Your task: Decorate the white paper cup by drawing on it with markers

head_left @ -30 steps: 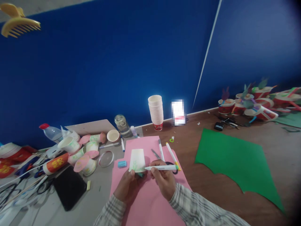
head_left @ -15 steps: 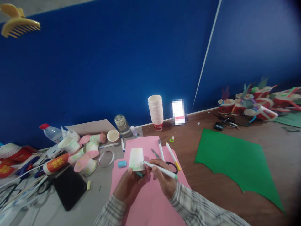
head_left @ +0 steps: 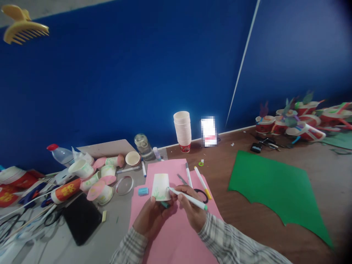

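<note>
A white paper cup (head_left: 161, 186) with pale green and yellow strokes on its side is gripped at its lower end by my left hand (head_left: 151, 218). Beside the left fingers, under the cup, a dark green cap-like piece (head_left: 165, 204) shows in part. My right hand (head_left: 192, 209) is closed around a white marker (head_left: 191, 198) with a green end. The marker's tip meets the right edge of the cup's side. Pink paper sheets (head_left: 170, 238) lie beneath both hands. Scissors (head_left: 202, 195) rest just behind the right hand, partly hidden by it.
A yellow-ended marker (head_left: 202, 182) and a blue eraser-like block (head_left: 143, 191) lie close by. Behind stand a stack of paper cups (head_left: 182, 130) and a glass jar (head_left: 144, 147). Green paper (head_left: 271, 187) covers part of the right side; decorated cups (head_left: 100, 192) and a black tablet-like object (head_left: 81, 220) are left.
The cup has shifted and tilted very slightly in my left hand. My right hand and the marker stay almost in place against it.
</note>
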Tool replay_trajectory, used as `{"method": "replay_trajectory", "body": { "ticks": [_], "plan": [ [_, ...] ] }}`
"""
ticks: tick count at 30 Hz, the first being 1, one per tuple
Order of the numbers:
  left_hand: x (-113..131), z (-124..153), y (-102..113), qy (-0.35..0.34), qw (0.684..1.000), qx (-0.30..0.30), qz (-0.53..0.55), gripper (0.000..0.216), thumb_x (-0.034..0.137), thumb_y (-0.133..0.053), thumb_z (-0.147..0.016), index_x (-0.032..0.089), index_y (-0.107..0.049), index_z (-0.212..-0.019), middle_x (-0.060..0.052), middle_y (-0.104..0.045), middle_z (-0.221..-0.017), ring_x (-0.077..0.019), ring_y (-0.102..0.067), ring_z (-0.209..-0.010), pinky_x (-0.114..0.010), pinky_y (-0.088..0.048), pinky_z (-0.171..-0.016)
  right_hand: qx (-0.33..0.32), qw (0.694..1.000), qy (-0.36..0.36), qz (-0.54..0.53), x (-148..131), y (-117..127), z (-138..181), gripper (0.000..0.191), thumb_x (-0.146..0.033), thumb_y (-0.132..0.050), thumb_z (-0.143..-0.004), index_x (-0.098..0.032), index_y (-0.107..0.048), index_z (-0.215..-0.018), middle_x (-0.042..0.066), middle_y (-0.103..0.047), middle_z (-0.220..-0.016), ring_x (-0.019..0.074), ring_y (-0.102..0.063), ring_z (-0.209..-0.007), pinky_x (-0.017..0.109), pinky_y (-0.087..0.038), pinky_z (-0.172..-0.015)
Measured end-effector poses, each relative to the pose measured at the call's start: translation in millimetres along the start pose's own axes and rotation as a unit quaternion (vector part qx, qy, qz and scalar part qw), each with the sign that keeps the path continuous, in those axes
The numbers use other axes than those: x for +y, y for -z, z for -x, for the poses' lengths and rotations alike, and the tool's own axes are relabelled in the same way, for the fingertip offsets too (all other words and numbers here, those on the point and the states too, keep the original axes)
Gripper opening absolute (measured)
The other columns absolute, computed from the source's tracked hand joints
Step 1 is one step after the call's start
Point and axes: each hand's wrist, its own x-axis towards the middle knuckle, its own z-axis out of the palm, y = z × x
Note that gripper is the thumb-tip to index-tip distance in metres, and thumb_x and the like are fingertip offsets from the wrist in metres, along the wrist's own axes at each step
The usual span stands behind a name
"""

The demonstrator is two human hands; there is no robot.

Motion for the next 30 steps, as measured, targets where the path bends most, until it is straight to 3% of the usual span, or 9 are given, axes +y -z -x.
{"method": "replay_trajectory", "body": {
  "ticks": [24,30],
  "plan": [
    [1.1,-0.7,-1.1,0.005,0.999,-0.05,0.004,0.044,0.031,-0.055,-0.07,0.01,-0.052,-0.108,-0.02,-0.065,-0.1,-0.0328,-0.057,-0.094,-0.046,-0.049,-0.08,-0.008,1.0,0.014,-0.013,-2.7,-2.1,0.8,0.016,-0.021,-0.054,-0.073,-0.022,-0.068,-0.079,0.001,-0.071,-0.064,0.0148,-0.062,-0.046,0.022,-0.05,-0.041],
    [1.5,-0.8,-3.2,0.003,0.999,-0.037,0.008,0.044,0.032,-0.056,-0.069,0.009,-0.053,-0.107,-0.021,-0.066,-0.099,-0.0336,-0.058,-0.093,-0.047,-0.05,-0.079,-0.015,1.0,0.014,-0.005,-4.2,-1.5,0.8,0.015,-0.022,-0.055,-0.074,-0.021,-0.068,-0.079,0.001,-0.069,-0.062,0.0145,-0.06,-0.046,0.021,-0.049,-0.042]
  ]
}}
